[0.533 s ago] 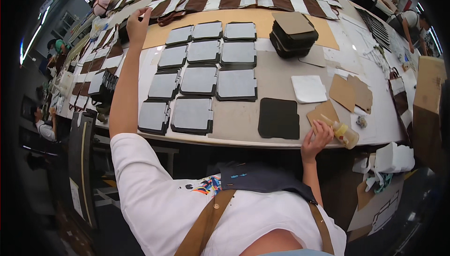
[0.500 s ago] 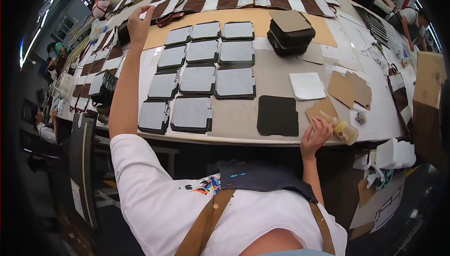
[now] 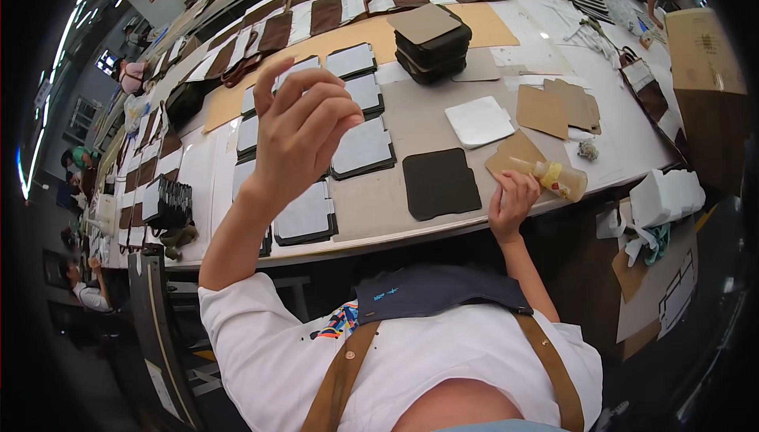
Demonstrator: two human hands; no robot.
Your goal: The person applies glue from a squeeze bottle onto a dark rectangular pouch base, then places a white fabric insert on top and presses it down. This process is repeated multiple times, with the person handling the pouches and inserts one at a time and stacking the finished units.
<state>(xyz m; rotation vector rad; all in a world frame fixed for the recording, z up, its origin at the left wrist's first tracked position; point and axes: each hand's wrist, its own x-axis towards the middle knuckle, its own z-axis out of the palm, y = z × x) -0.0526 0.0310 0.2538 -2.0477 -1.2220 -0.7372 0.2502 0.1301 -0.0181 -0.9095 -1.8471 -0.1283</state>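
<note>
Raising my left hand [image 3: 304, 135] in front of me, I hold it well above the table [image 3: 411, 120], forearm slanting up from my white sleeve, wrist bent slightly back. My fingers [image 3: 312, 96] curl loosely forward and the thumb tip meets the fingertips in a light pinch; I cannot tell whether anything small sits between them. Behind this hand, partly hidden by it, lie the grey panels [image 3: 362, 147] with dark edges, set out in rows on the table surface.

My right arm reaches straight forward and low, elbow tucked near my apron, and my right hand [image 3: 512, 203] rests at the near edge of the table. Its fingers wrap around the base of a clear glue bottle [image 3: 553, 179] with a yellow band, which lies tilted on its side, nozzle end pointing left over a tan cardboard piece [image 3: 514, 151]. Just left of that hand a dark square panel [image 3: 439, 183] lies flat by itself. Farther back sits a white square sheet [image 3: 478, 121], and beyond it a stack of dark panels [image 3: 431, 41] topped with a brown one. More tan cardboard shapes [image 3: 557, 108] lie to the right, near a white folded cloth [image 3: 660, 195] hanging at the table's edge.
</note>
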